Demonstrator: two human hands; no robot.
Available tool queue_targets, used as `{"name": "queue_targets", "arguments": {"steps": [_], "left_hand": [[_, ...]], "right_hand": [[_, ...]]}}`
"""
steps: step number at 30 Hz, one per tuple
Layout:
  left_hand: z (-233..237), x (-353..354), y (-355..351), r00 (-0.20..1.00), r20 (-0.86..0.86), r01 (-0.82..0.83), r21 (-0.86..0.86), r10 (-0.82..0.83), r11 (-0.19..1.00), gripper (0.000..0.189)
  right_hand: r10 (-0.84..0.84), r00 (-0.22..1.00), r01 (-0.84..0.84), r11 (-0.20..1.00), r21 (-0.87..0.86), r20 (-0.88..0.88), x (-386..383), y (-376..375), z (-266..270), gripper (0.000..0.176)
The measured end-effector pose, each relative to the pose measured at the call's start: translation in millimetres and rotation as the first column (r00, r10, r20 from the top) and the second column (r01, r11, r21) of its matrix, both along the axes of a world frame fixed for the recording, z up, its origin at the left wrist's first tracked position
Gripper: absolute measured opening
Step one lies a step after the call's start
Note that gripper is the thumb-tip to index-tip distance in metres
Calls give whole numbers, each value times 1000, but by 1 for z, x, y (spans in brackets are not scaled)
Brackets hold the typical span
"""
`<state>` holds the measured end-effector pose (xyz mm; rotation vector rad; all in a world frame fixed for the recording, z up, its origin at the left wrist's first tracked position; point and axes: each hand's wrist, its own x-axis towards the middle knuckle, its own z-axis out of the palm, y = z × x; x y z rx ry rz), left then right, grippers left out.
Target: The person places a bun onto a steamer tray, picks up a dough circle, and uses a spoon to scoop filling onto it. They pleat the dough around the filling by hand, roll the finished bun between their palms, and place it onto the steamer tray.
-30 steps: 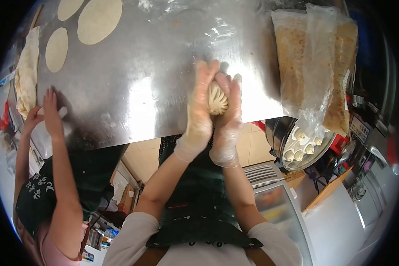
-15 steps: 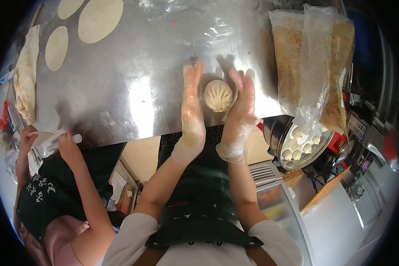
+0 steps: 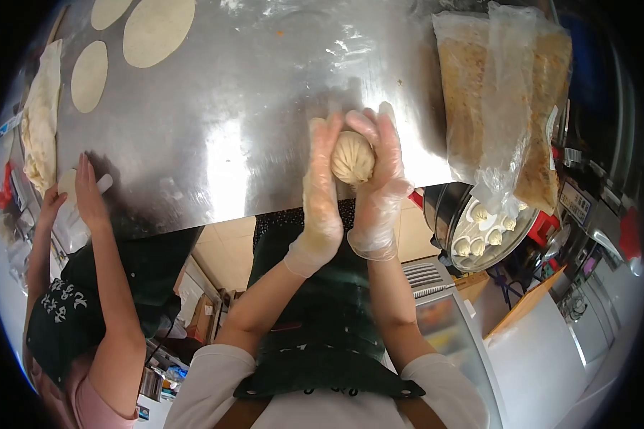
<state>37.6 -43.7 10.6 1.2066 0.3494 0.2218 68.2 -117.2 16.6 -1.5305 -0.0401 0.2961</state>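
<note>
The left hand (image 3: 320, 193) and right hand (image 3: 381, 189), both in clear plastic gloves, are open with fingers extended, cupped around the left and right sides of a round, pale, pleated dough bun (image 3: 353, 157) at the near edge of the shiny metal table (image 3: 265, 93). To the right lie clear plastic bags of brownish filling (image 3: 465, 100); nearer, a round metal steamer tray (image 3: 488, 254) holds small pleated buns (image 3: 479, 214). Flat pale dough discs (image 3: 159, 32) lie far left.
</note>
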Motion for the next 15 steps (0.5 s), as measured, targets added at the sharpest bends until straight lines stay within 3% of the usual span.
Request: {"name": "queue_targets", "arguments": {"steps": [2,4,5,8,11,14,15], "left_hand": [[-7,4,5,999,45,-23,-11,23,1000,110],[2,12,9,997,-68,45,42,-42,998,109],[2,12,11,990,-106,103,87,-94,991,108],[5,-2,0,1000,-28,-6,-57,5,998,110],[25,17,0,987,-149,-52,20,54,998,111],[-2,5,3,996,-77,53,58,-48,997,110],[-3,1,-2,1000,-16,25,-2,-25,1000,110]], "right_hand": [[-107,992,109,994,28,-69,-6,9,7,98],[-141,984,143,990,7,-110,-16,12,2,101],[-86,995,86,996,-3,-60,-14,9,0,101],[-1,1000,2,998,60,-21,-3,3,9,100],[-118,986,117,993,-16,-118,-8,10,6,100],[-52,995,50,998,-28,-82,-5,7,4,101],[-12,999,11,1000,-13,-52,-2,4,3,102]]}}
